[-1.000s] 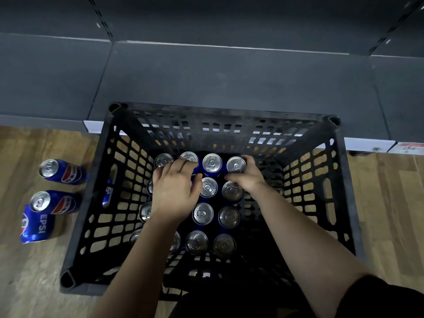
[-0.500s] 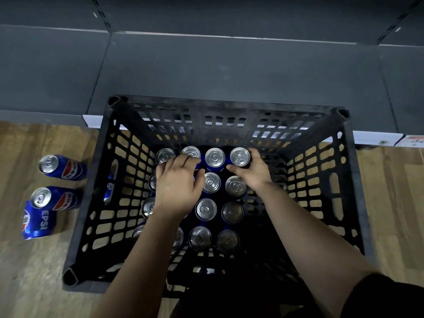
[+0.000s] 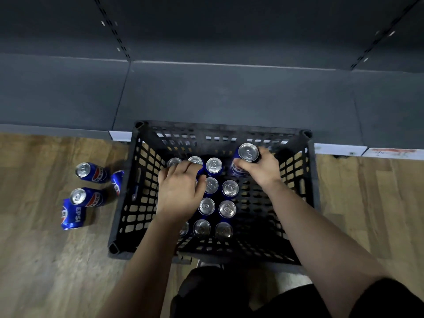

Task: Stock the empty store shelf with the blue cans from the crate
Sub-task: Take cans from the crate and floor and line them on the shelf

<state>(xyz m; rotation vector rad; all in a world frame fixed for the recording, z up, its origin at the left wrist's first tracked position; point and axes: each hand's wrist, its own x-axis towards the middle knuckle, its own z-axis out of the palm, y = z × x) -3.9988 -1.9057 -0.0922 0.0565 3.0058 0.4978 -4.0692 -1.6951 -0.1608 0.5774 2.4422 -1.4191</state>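
Head view: what's around the crate [image 3: 124, 203]?

Four loose cans [image 3: 91, 174] stand out on the wooden floor [image 3: 46, 260] at nine o'clock, one of them half hidden behind the crate wall. The grey shelf [image 3: 229, 95] is at twelve, bare, and the crate's far side sits against its edge.

And the hands?

The right hand [image 3: 263, 172] is at one o'clock, its fingers clamped round one blue can [image 3: 247, 153] held above the rest, below the rim. The other blue cans [image 3: 227, 208] stand packed on the crate bottom.

What can't you see?

The left hand [image 3: 181, 193] covers the cans at ten o'clock. Its fingers bend down over the back row, but I can't tell whether they grip anything. The price strip [image 3: 339, 149] is too blurred to read.

Materials?

The crate is black plastic lattice. The cans have silver lids and glossy blue sides. The shelf is matte, and the floor planks show wood grain.
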